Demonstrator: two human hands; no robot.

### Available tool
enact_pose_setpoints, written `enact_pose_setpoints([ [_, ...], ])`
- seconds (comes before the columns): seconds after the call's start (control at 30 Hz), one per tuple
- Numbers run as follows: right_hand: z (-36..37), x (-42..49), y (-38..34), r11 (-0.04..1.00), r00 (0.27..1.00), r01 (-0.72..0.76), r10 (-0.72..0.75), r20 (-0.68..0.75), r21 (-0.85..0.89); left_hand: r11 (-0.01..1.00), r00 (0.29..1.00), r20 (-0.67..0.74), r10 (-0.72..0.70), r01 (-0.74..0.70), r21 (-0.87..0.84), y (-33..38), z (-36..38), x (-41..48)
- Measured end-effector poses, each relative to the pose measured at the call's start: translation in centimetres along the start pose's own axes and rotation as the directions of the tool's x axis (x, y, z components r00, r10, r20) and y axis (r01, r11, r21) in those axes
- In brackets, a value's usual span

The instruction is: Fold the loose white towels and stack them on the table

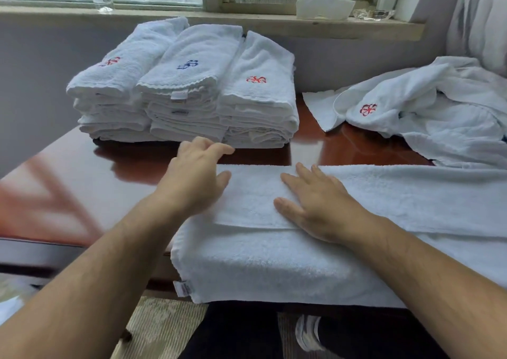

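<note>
White towel overhangs the table — right end cut off; left hand blurred, right hand flat, both grips spread.

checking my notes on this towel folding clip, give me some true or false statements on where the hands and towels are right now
1. The right hand lies flat, fingers spread, on the towel being folded. True.
2. The left hand has a closed grip on a towel from the folded stacks. False: its fingers are open, over the left end of the towel being folded, in front of the stacks.
3. The folded towels stand in three stacks side by side. True.
4. The middle stack's top towel has a red emblem. False: it is blue; the outer two are red.
5. The loose towels lie to the right of the stacks. True.
</note>
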State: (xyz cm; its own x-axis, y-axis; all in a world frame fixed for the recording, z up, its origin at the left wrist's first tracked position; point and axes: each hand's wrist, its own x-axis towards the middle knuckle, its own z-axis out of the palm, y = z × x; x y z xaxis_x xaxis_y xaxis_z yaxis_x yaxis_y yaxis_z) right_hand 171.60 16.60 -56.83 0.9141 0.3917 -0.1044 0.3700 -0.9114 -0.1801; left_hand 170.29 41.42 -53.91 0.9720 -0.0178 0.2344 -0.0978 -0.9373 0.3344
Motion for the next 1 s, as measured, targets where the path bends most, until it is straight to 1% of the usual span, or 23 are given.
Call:
enact_pose_setpoints([
  [0.03,0.0,0.0,0.1,1.000,1.000,0.002,-0.002,0.000,-0.002,0.999,1.000,0.020,-0.013,0.014,-0.031,0.5,0.0,0.0],
  [0.07,0.2,0.0,0.1,1.000,1.000,0.008,-0.008,-0.004,-0.007,0.993,0.996,0.017,-0.086,0.087,-0.073,0.7,0.0,-0.1],
  [0.13,0.5,-0.2,0.2,1.000,1.000,0.012,-0.013,-0.013,-0.016,0.935,0.945,-0.002,-0.326,0.322,-0.150,0.0,-0.2,-0.1],
  [0.17,0.6,-0.1,0.1,1.000,1.000,0.009,-0.010,-0.021,-0.022,0.898,0.905,0.028,-0.424,0.424,-0.120,-0.5,-0.4,-0.2],
  [0.2,0.7,0.0,0.1,1.000,1.000,0.005,-0.005,-0.027,-0.024,0.872,0.873,0.083,-0.481,0.486,-0.053,-1.0,-0.5,-0.4],
  [0.23,0.7,0.1,0.0,1.000,1.000,0.003,-0.004,-0.028,-0.020,0.864,0.855,0.135,-0.501,0.504,0.014,-1.3,-0.6,-0.7],
  [0.27,0.7,0.2,-0.2,1.000,1.000,0.009,-0.009,-0.027,-0.013,0.867,0.852,0.167,-0.496,0.494,0.057,-1.5,-0.7,-0.9],
  [0.33,0.8,0.5,-0.7,1.000,0.999,0.030,-0.030,-0.026,-0.004,0.890,0.876,0.156,-0.457,0.452,0.066,-1.6,-0.7,-1.1],
  [0.37,0.8,0.6,-0.9,0.999,0.999,0.037,-0.037,-0.026,-0.003,0.909,0.901,0.126,-0.415,0.417,0.014,-1.6,-0.7,-1.2],
  [0.43,0.9,0.6,-1.1,0.999,0.999,0.036,-0.037,-0.027,-0.010,0.925,0.947,0.039,-0.319,0.320,-0.205,-1.5,-0.8,-1.3],
  [0.47,0.9,0.6,-1.1,0.999,0.999,0.035,-0.035,-0.028,-0.015,0.902,0.956,-0.009,-0.293,0.273,-0.334,-1.5,-0.9,-1.3],
  [0.5,0.8,0.6,-1.1,0.999,0.999,0.034,-0.034,-0.027,-0.020,0.873,0.956,-0.041,-0.290,0.247,-0.420,-1.5,-1.1,-1.3],
  [0.53,0.8,0.6,-1.1,0.999,0.999,0.034,-0.035,-0.027,-0.024,0.859,0.953,-0.036,-0.302,0.256,-0.443,-1.6,-1.3,-1.2],
  [0.6,0.7,0.6,-1.1,0.999,0.999,0.037,-0.038,-0.030,-0.025,0.872,0.942,0.067,-0.330,0.331,-0.360,-2.0,-1.3,-1.2],
  [0.67,0.6,0.6,-1.1,0.999,0.999,0.041,-0.042,-0.021,-0.026,0.914,0.919,0.170,-0.355,0.379,-0.141,-2.6,-1.5,-1.4],
  [0.7,0.5,0.5,-1.2,0.999,0.999,0.046,-0.046,-0.010,-0.024,0.924,0.910,0.181,-0.373,0.382,-0.019,-2.8,-1.6,-1.6],
  [0.73,0.4,0.4,-1.2,0.999,0.999,0.050,-0.050,-0.002,-0.020,0.922,0.909,0.155,-0.386,0.380,0.072,-3.0,-1.6,-1.8],
  [0.77,0.1,0.3,-1.2,0.999,0.999,0.049,-0.050,-0.006,-0.016,0.924,0.920,0.101,-0.379,0.369,0.105,-3.0,-1.5,-1.9],
  [0.8,-0.1,0.2,-1.1,0.999,0.999,0.037,-0.037,-0.031,-0.013,0.940,0.942,0.027,-0.335,0.332,0.082,-2.8,-1.4,-2.0],
  [0.87,-0.5,0.3,-0.8,0.998,0.991,-0.050,0.045,-0.126,-0.040,0.989,0.984,-0.106,-0.145,0.142,-0.041,-1.6,-0.9,-1.9],
  [0.9,-0.6,0.4,-0.6,0.990,0.982,-0.123,0.112,-0.151,-0.064,0.995,0.990,-0.125,-0.059,0.047,-0.093,-0.6,-0.5,-1.8],
  [0.93,-0.7,0.6,-0.4,0.977,0.972,-0.199,0.187,-0.142,-0.078,0.992,0.994,-0.106,0.002,-0.016,-0.127,0.5,0.2,-1.6],
  [1.0,-0.4,0.6,-0.3,0.950,0.952,-0.305,0.301,-0.061,-0.062,0.994,0.999,0.039,0.031,-0.027,-0.102,2.4,2.0,-1.3],
])
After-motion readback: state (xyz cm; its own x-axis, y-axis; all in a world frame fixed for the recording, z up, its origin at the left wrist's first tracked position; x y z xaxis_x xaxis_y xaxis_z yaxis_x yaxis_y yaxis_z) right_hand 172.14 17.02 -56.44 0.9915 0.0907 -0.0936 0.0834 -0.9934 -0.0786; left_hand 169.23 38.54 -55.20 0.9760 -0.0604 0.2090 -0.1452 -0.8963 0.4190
